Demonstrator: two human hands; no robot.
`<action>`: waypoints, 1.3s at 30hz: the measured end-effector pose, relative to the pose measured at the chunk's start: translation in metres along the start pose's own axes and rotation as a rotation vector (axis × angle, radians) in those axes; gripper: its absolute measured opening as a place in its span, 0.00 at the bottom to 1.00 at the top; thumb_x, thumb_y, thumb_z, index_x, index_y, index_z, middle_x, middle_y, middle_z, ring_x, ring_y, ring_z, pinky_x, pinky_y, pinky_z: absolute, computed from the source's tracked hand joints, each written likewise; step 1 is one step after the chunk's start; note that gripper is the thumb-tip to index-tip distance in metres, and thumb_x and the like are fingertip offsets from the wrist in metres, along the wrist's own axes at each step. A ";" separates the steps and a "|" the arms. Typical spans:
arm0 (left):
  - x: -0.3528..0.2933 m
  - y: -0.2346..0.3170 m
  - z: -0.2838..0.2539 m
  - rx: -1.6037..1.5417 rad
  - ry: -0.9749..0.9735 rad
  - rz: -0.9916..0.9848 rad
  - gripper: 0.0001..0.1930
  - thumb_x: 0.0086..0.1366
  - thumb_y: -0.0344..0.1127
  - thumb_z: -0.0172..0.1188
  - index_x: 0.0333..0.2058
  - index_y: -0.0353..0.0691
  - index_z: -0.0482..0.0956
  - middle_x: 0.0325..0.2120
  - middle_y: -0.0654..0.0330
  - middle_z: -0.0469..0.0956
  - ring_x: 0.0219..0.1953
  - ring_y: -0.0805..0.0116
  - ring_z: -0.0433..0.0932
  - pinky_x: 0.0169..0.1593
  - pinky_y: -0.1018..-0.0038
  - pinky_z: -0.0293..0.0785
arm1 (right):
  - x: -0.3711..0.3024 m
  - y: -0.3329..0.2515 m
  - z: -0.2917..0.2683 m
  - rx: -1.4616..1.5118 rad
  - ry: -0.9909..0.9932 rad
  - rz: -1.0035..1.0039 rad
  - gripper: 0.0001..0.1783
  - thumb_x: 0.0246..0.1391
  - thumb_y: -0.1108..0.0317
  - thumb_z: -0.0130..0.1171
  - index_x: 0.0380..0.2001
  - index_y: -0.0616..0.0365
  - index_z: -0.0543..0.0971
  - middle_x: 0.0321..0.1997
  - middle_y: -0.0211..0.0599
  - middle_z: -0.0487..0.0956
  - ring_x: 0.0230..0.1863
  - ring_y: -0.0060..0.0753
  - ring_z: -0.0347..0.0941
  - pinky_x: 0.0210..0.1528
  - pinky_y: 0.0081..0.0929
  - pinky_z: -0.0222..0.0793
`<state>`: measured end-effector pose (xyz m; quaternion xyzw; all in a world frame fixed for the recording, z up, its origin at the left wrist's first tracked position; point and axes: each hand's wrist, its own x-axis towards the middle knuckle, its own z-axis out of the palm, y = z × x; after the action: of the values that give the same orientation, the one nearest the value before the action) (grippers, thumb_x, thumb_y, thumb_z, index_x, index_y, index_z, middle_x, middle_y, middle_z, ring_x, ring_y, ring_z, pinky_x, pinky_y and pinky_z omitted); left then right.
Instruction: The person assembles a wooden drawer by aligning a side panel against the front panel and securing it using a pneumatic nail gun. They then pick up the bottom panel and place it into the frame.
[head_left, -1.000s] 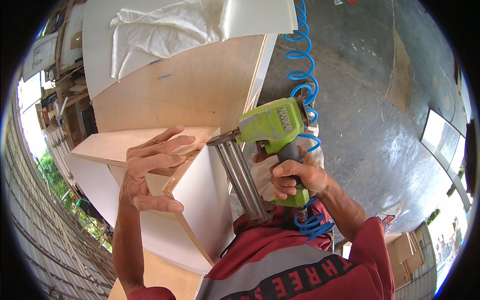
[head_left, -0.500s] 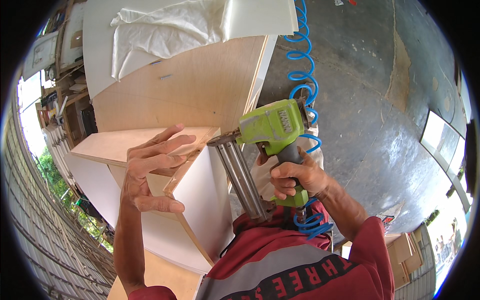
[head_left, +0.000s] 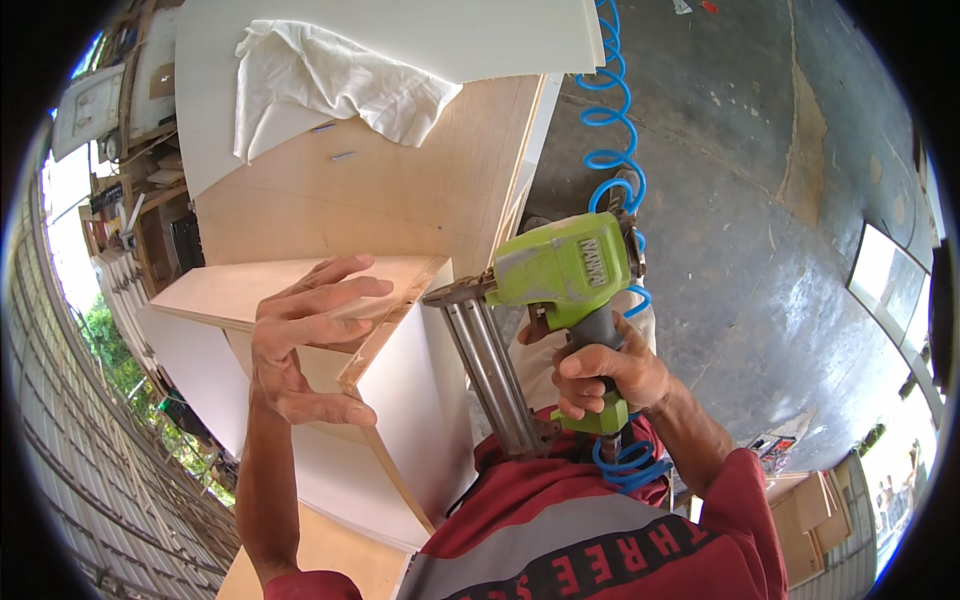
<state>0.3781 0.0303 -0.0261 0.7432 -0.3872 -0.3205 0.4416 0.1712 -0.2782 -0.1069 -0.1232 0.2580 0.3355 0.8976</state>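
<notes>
My right hand (head_left: 605,375) has its fingers clenched around the dark grip of the green nail gun (head_left: 560,275), whose long metal magazine (head_left: 490,375) slants down toward my chest while its nose sits right at the upper corner of the white panel (head_left: 415,410). That panel stands on edge, its long plywood edge running from the corner by the gun's nose down and away to the lower right, and the tan plywood shelf (head_left: 260,290) meets it at that same corner. My left hand (head_left: 305,345) is on the other side of the joint from the gun, fingers spread and released rather than gripping, palm pressed flat on the shelf with the thumb down against the panel's edge. So the joint lies between my two hands: the gun's nose just to its right, my left fingers just to its left and touching the wood. A blue coiled air hose (head_left: 610,130) trails from the gun across the concrete floor (head_left: 760,200). A white cloth (head_left: 330,85) lies on the boards beyond.
</notes>
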 end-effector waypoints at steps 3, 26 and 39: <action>0.000 -0.001 0.003 -0.005 0.026 0.005 0.39 0.39 0.66 0.82 0.44 0.42 0.88 0.52 0.35 0.83 0.61 0.28 0.76 0.68 0.39 0.64 | 0.000 0.004 -0.003 0.025 -0.024 0.014 0.21 0.63 0.75 0.62 0.58 0.64 0.73 0.18 0.30 0.66 0.17 0.28 0.68 0.25 0.37 0.71; 0.002 0.003 0.002 0.004 -0.002 -0.006 0.38 0.34 0.60 0.86 0.39 0.39 0.87 0.52 0.35 0.83 0.63 0.26 0.74 0.66 0.39 0.66 | 0.001 -0.011 0.021 -0.090 -0.002 0.035 0.24 0.61 0.73 0.62 0.56 0.75 0.71 0.15 0.28 0.65 0.14 0.21 0.62 0.23 0.29 0.69; 0.000 0.005 0.001 0.036 0.033 -0.029 0.35 0.34 0.61 0.86 0.37 0.42 0.86 0.53 0.37 0.83 0.64 0.28 0.73 0.67 0.39 0.65 | -0.008 0.000 0.027 0.019 0.023 -0.014 0.27 0.59 0.71 0.61 0.57 0.77 0.68 0.14 0.28 0.63 0.13 0.23 0.62 0.22 0.30 0.67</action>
<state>0.3759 0.0279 -0.0222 0.7616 -0.3747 -0.3077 0.4300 0.1763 -0.2719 -0.0797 -0.1204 0.2705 0.3254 0.8980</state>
